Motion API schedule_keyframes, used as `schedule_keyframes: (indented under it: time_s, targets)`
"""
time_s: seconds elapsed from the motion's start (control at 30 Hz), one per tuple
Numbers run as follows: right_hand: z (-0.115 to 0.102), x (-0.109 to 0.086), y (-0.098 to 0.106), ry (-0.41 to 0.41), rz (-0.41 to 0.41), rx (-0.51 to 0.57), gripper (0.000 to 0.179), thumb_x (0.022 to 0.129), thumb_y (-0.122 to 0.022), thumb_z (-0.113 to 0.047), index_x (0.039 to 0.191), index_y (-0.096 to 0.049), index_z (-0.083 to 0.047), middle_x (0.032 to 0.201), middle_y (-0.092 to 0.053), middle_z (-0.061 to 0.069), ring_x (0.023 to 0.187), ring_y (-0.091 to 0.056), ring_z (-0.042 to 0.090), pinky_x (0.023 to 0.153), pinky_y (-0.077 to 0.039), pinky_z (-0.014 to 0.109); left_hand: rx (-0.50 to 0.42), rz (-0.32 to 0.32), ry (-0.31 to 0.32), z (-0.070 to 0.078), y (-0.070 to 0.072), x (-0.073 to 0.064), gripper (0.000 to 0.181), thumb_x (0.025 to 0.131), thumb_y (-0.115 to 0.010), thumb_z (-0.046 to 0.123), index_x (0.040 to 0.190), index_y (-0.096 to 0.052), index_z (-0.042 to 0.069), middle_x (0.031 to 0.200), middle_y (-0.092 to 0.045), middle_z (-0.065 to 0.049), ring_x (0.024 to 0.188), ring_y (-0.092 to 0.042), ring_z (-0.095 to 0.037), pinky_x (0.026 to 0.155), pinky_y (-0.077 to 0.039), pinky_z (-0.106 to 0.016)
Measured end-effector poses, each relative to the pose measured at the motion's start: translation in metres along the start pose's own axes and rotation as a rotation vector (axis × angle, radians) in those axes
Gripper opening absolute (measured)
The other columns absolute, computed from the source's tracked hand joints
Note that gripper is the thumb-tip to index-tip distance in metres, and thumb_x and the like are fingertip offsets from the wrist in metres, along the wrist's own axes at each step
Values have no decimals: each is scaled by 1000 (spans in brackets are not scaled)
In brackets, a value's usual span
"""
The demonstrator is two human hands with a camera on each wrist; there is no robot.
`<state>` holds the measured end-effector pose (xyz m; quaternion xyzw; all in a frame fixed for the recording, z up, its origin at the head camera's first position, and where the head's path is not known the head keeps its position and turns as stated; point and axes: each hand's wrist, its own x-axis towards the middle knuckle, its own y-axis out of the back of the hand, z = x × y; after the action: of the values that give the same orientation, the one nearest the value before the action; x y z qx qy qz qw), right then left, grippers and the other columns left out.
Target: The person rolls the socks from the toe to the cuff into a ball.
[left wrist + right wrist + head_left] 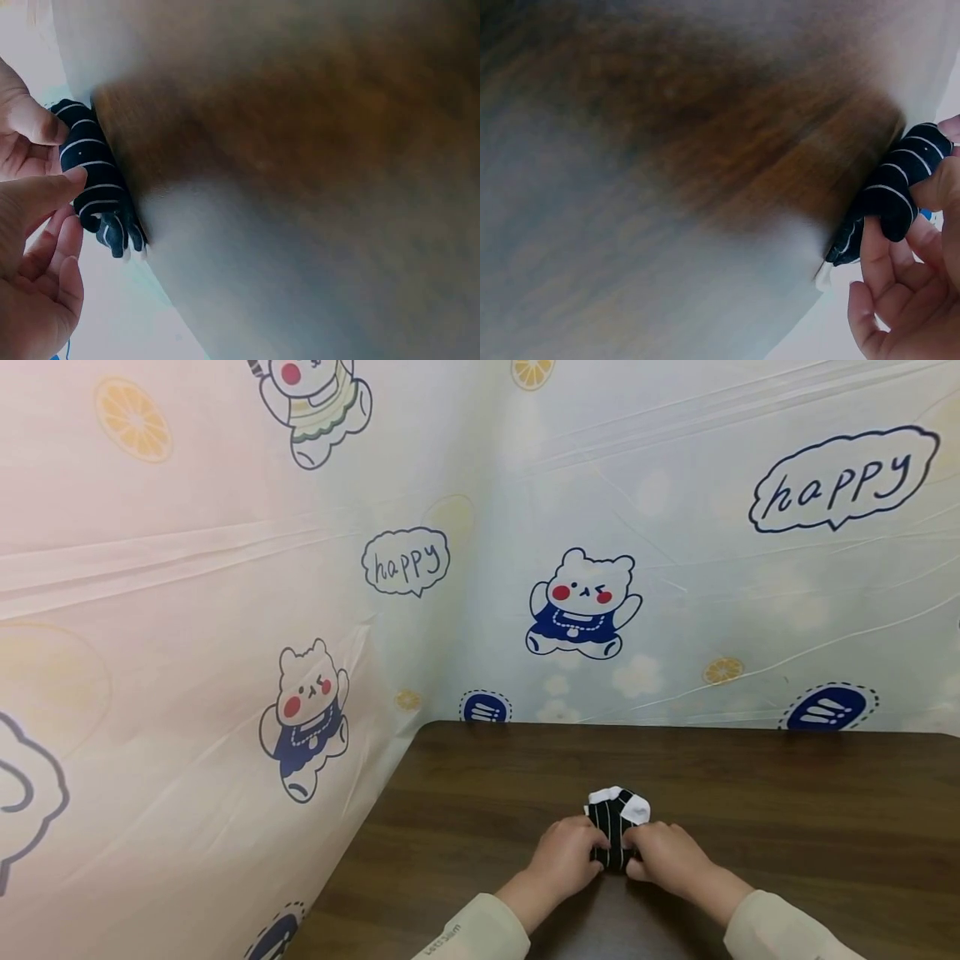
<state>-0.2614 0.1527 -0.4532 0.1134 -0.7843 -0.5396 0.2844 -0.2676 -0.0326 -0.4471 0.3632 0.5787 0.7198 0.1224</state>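
Note:
Black socks point(617, 827) with thin white stripes and white ends lie on the table, bunched together, the white parts facing the far side. My left hand point(566, 856) pinches the left side of their near end. On the opposite side, my right hand point(671, 857) pinches that same end between thumb and fingers. In the left wrist view the near end of the socks point(90, 161) looks like a thick folded roll, with my left thumb point(56, 191) against it. From the right wrist, my fingers point(877, 255) reach under the folded edge of the socks point(900, 176).
The dark brown wooden table point(480, 793) fills the lower part of the head view. A pale curtain point(480, 635) printed with cartoon bears and lettering hangs along its left side and behind its back edge.

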Motion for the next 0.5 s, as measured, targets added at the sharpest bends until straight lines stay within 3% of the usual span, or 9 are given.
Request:
schedule_keyframes:
  time_s: [0.33,0.5]
  targets:
    - [1,-1,-1,-15,-1,8,13,63,-66,-13,66,-55,-18,55,-43,-14,49,-37,6,47,-35,31,-4,-59,31,0,-3,3,24,67,-85,19,89,-75,20,85,-63,10,82,-59,-3,69,-46,-18]
    - [-1,-4,0,-46,26,-7,12,66,-67,-13,78,-65,-15,66,-58,-10,57,-50,7,57,-44,35,17,-101,44,-2,-7,6,22,68,-83,18,88,-75,21,82,-64,9,79,-60,-4,67,-46,-20]
